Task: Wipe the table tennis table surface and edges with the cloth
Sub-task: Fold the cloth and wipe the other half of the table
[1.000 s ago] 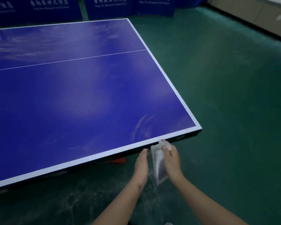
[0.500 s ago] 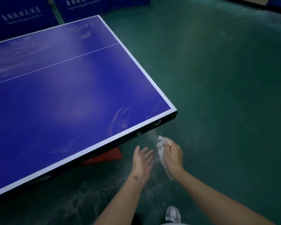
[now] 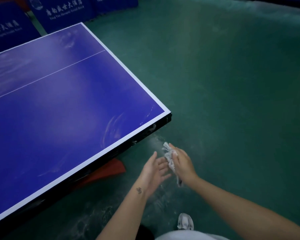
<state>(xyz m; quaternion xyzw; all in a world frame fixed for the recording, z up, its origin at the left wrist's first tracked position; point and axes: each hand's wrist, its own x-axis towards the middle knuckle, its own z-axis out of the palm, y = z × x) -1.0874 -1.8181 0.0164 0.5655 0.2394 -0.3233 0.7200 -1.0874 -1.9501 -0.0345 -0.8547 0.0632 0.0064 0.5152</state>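
Beside the table (image 3: 68, 110) corner, right hand (image 3: 182, 161) pinches the cloth (image 3: 168, 153); left hand (image 3: 154, 172) spread, perhaps touching it.

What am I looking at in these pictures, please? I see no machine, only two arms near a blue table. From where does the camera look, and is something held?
There is no machine here: a person works with two bare hands. All the pictures come from one camera worn on the person's head. It looks forward and down, so the arms enter from the bottom. The big blue thing is a table tennis table; its top shows pale smears near the corner. The right hand grips a crumpled white cloth. The left hand is open beside it and holds nothing. Both hands are off the table, over the green floor. A red object lies under the table's edge, and a shoe shows below.
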